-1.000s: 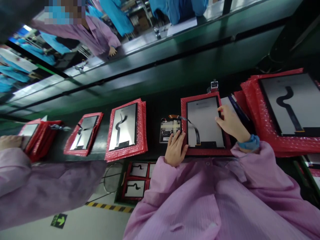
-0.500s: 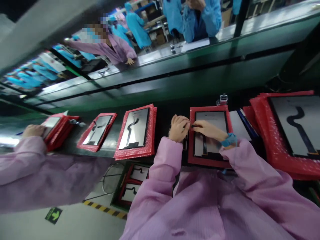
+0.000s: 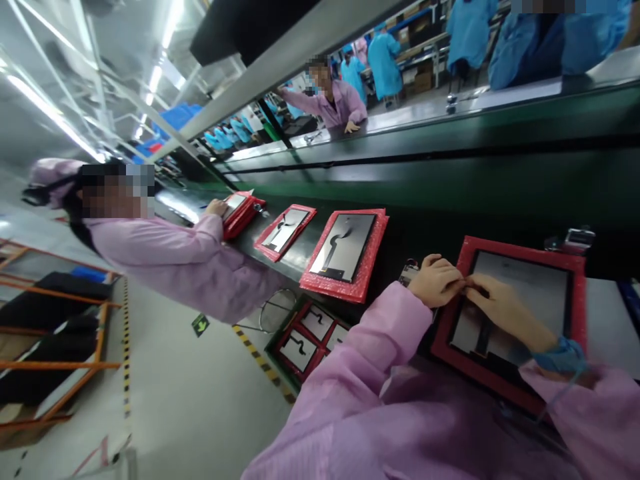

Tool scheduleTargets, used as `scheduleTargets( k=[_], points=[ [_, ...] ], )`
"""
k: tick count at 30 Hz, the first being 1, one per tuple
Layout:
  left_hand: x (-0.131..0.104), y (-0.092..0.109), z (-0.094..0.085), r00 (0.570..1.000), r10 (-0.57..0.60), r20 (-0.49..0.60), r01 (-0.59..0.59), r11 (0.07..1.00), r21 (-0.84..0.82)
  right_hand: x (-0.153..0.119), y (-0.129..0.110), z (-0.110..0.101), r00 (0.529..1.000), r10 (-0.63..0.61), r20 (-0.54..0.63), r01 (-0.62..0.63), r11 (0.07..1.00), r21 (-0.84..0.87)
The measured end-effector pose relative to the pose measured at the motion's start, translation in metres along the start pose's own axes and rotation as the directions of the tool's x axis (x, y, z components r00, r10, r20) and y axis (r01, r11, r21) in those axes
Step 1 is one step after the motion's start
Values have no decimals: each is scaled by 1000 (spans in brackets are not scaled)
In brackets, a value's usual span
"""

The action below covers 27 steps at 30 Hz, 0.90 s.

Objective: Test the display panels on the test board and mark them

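A panel (image 3: pixel 530 287) with a dark strip lies on a red frame (image 3: pixel 577 293) in front of me. My left hand (image 3: pixel 437 281) is closed at the frame's left edge, its fingertips pinched. Against them my right hand (image 3: pixel 500 308), with a blue band at the wrist, reaches across the panel, its fingers pinched too. Whatever is between the fingertips is too small to make out. Partly behind my left hand is a small metallic item (image 3: pixel 409 272).
Left of my hands, panels on red bubble wrap (image 3: pixel 363 283) lie along the bench. A co-worker's hand (image 3: pixel 217 207) rests on a farther stack. Below sits a crate (image 3: pixel 273 347) of panels. A metal clamp (image 3: pixel 579 240) stands behind the frame.
The view has swung left, so the bench items appear farther right and the co-worker's upper body shows. My hands stay pinched together at the frame's left edge.
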<state>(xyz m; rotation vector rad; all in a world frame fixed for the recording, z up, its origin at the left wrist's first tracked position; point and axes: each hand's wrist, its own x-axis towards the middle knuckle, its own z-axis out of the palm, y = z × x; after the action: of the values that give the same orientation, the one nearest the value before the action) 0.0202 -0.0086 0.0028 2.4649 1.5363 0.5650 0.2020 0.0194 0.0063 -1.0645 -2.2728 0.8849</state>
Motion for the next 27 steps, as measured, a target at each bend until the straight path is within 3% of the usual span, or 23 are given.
scheduleTargets(
  k=[11,19,27],
  points=[
    [4,3,2,999,-22,-29,24,998,52,4,1,-1,993,99,63,-102,994,40],
    [4,1,4,999,-31,-34,33,998,47,4,13,3,995,81,61,-83,996,18],
    [2,-3,8,991,-87,-104,80,994,-70,2,6,-6,992,77,99,-83,995,57]
  ],
)
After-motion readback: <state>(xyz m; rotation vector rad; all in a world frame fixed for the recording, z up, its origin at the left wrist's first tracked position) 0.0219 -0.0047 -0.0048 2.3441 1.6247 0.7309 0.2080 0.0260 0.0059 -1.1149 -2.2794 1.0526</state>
